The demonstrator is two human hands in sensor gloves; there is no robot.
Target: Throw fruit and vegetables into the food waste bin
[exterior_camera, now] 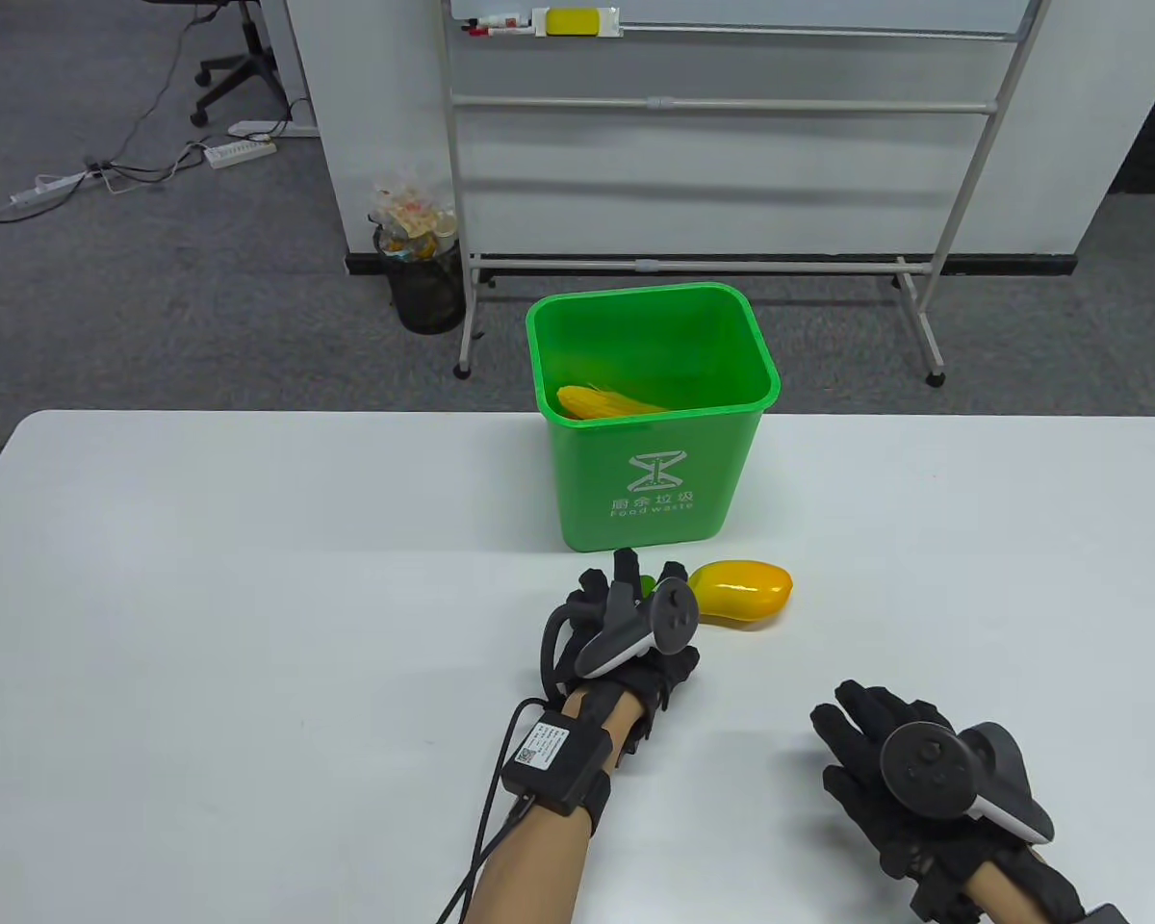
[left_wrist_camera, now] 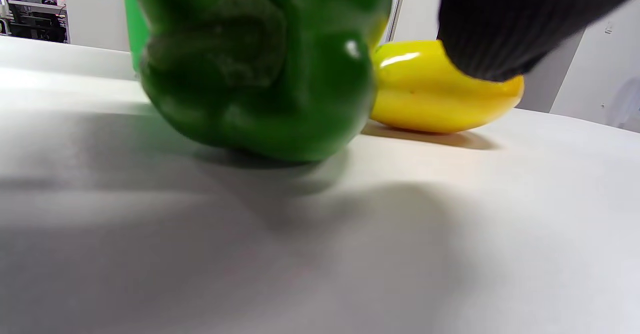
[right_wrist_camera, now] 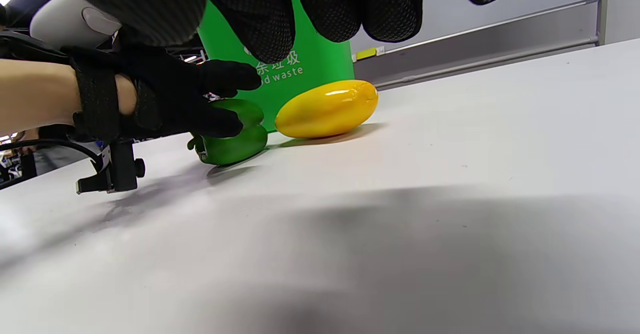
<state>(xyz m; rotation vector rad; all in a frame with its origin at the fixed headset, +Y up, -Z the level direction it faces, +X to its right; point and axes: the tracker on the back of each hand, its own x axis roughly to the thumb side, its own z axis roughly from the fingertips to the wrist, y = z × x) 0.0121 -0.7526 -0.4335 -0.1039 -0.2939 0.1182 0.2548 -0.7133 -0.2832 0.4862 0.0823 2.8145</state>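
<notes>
Left hand [exterior_camera: 626, 626] is sitting on the white table [exterior_camera: 250, 597] just in front of the green food waste bin [exterior_camera: 650, 423], fingers wrapping around a green bell pepper [left_wrist_camera: 260, 69]; in the right wrist view the thumb and fingers are closing on the pepper's top and side, and the pepper is touching the table or sitting barely above it, cannot tell which. In the table view the pepper is mostly hiding under the glove, only a green sliver showing. A yellow mango [exterior_camera: 741, 590] is lying on its side on the table just right of the left hand, right beside the pepper and near the bin's front wall; cannot tell if it is touching the pepper. Inside the bin a yellow corn cob [exterior_camera: 602, 401] is lying against the near wall. Right hand [exterior_camera: 910, 780] is hovering low over the table, well apart from the fruit, toward the near right; fingers are spreading loosely, slightly curled, holding nothing. Behind the table a whiteboard stand [exterior_camera: 722, 144] and a black mesh wastebasket [exterior_camera: 423, 279] are standing on the grey carpet.
</notes>
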